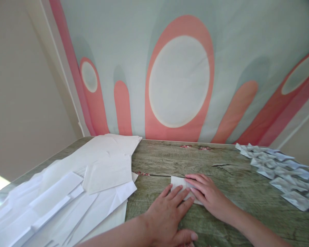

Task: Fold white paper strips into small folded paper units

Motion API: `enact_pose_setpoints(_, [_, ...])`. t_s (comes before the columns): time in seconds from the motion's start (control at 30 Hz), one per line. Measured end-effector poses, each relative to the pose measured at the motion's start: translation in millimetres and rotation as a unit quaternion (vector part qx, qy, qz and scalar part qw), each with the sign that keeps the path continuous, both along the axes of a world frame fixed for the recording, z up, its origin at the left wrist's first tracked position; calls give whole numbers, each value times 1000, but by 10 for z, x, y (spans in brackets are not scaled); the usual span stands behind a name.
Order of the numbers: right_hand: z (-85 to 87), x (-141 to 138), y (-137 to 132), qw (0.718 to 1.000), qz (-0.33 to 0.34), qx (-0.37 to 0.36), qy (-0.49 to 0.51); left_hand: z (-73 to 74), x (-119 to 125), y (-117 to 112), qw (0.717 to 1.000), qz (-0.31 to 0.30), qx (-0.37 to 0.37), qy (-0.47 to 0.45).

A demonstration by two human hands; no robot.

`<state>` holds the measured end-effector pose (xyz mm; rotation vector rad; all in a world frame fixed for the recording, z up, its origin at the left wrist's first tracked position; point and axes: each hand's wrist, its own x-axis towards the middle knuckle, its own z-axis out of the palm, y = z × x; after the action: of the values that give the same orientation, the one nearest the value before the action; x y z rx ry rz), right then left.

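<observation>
A small white piece of paper [177, 181], which looks folded, lies flat on the wood-patterned table under both hands. My left hand [168, 209] rests on its left and lower part, fingers spread and flat, thumb out on the tabletop. From the right, my right hand [208, 193] lies over the paper's right part, its fingers stretched out and pressed onto it. The fingertips of both hands almost meet near the paper's middle. Much of the paper is hidden beneath the fingers.
A spread pile of white paper sheets [110, 171] covers the table's left side. Several folded, twisted white paper pieces [275, 171] sit in rows at the right. Behind the wood-patterned table [159, 157] hangs a pale green cloth with coral shapes [180, 133].
</observation>
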<state>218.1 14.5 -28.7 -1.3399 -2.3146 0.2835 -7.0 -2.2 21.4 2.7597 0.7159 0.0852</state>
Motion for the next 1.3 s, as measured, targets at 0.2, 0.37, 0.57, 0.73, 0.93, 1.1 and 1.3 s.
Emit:
enact_pose_setpoints(0.2, [26, -19, -15, 1000, -4, -5, 13, 14, -5, 3, 1000, -1, -2, -3])
enact_pose_setpoints(0.37, [11, -11, 2, 999, -14, -3, 42, 16, -7, 5, 1000, -1, -2, -4])
enact_pose_setpoints(0.57, [-25, 22, 11, 996, -45, -15, 78, 5, -11, 3, 1000, -2, 5, -3])
enact_pose_setpoints(0.73, [-38, 69, 17, 994, -70, -20, 85, 13, -4, 1, 1000, 0, -5, -6])
enact_pose_setpoints(0.93, [-45, 219, 59, 990, -86, -50, 101, 15, -3, -1, 1000, 5, -7, -1])
enact_pose_setpoints(1.1, [21, 212, 31, 985, -86, -57, 141, 8, -7, -6, 1000, 6, -9, -6])
enact_pose_setpoints(1.3, [23, 202, 39, 984, -87, -57, 141, 28, -4, 4, 1000, 4, -13, -8])
